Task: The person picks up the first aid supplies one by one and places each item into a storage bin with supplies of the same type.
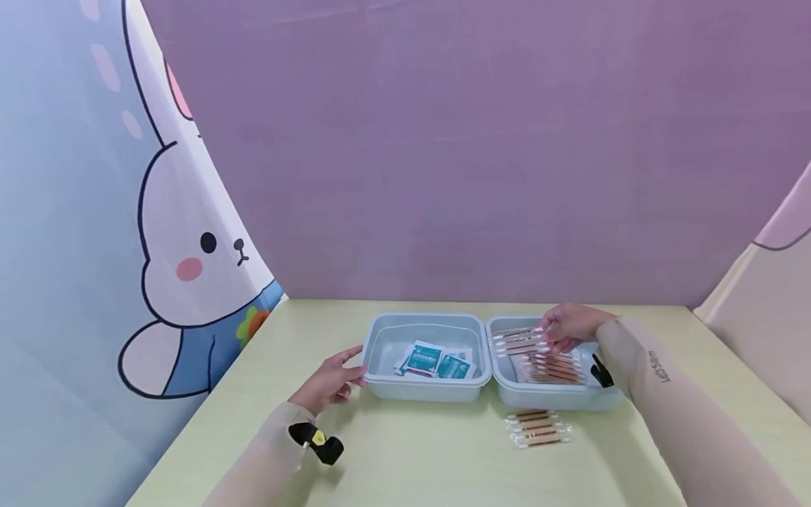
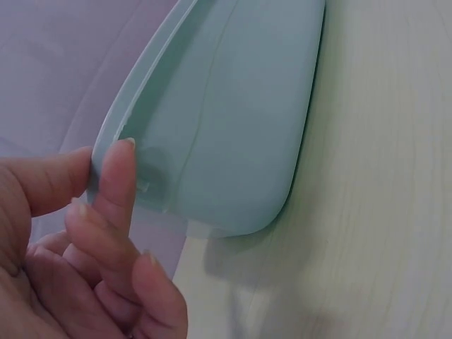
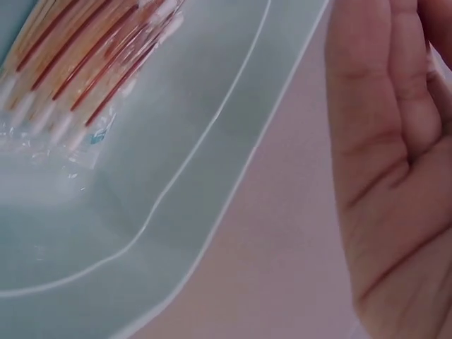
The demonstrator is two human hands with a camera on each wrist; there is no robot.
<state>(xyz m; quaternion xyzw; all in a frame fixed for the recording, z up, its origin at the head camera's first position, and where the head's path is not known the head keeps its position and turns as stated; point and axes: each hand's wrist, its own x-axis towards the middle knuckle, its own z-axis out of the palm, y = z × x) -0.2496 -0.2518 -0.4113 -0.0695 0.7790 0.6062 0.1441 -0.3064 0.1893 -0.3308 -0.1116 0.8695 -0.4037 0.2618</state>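
My left hand (image 1: 328, 384) pinches the left rim of a pale blue-green plastic box (image 1: 418, 392) between thumb and finger; the rim (image 2: 113, 134) shows close up in the left wrist view. Teal-and-white sachets (image 1: 424, 358) lie in that box. Over a second, matching box (image 1: 557, 400), my right hand (image 1: 573, 326) holds a clear pack of brown-stemmed cotton swabs (image 1: 522, 345) by its right end. More packs of swabs (image 1: 554, 370) lie under it inside this box. In the right wrist view the held pack is hidden; only part of the hand (image 3: 388, 141) shows.
The two boxes stand side by side on a pale wood-look table (image 1: 405, 458). In front of the right box, several packaged swabs (image 1: 538, 428) lie on the tabletop. A purple cloth (image 1: 443, 155) hangs behind, with a rabbit-print cloth (image 1: 184, 246) at the left.
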